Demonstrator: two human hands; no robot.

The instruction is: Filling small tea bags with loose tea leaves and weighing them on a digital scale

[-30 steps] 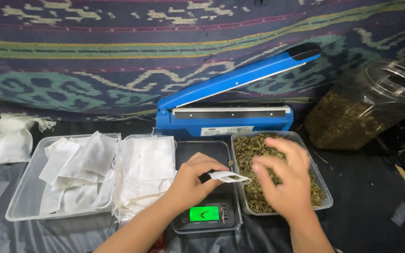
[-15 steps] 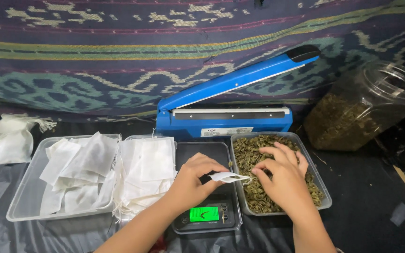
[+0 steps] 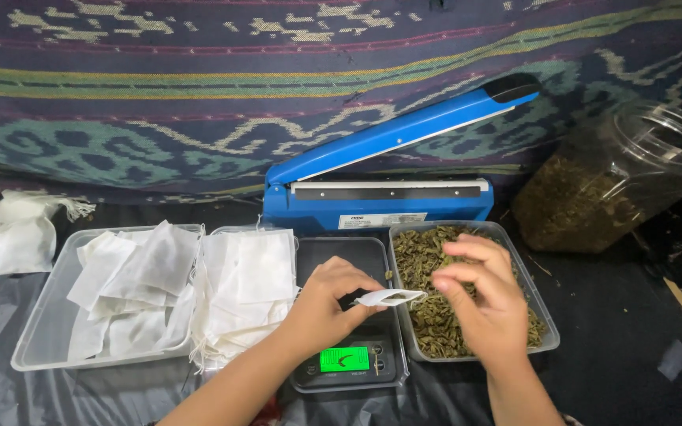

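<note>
I'm seeing left hand (image 3: pixel 327 304) pinching small white sachet (image 3: pixel 388 297) over scale (image 3: pixel 349 359) — right hand (image 3: pixel 483 304) hovering beside its mouth, fingertips pinched together, above tray of dried leaves (image 3: pixel 545 335); what they're gripping, I can't tell.

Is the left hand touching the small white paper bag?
Touching. In the head view, the left hand pinches the small white paper bag at its near end.

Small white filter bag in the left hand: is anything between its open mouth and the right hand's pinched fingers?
Nothing visible. The right hand hovers just right of the small white filter bag, held open by the left hand above the scale.
</note>
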